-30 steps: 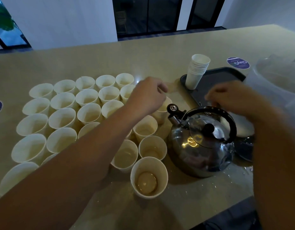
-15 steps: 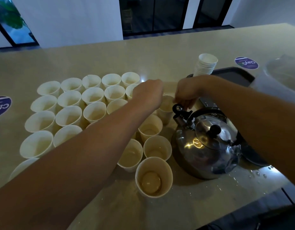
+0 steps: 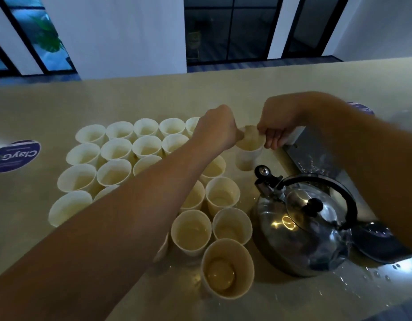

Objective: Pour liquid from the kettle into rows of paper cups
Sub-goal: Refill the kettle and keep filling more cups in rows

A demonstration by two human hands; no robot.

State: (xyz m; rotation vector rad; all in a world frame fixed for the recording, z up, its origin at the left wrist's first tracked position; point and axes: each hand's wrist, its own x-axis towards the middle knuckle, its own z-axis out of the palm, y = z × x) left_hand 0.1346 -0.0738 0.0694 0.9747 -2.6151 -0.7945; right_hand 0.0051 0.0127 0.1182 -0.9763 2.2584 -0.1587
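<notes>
1. While the kettle sits on the table with no hand on it, both hands hold one cup.
2. The left hand pinches its rim with bent fingers.
3. The right hand pinches the other side.
4. The other cups stand in rows to the left.

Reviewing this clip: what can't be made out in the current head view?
- Cups under the left forearm: hidden by it.
- Kettle contents: lid on, level unseen.
- Grip on the far cup: both hands pinch its rim; fingertips partly blurred.
- Black tray: covered by the right arm.
</notes>
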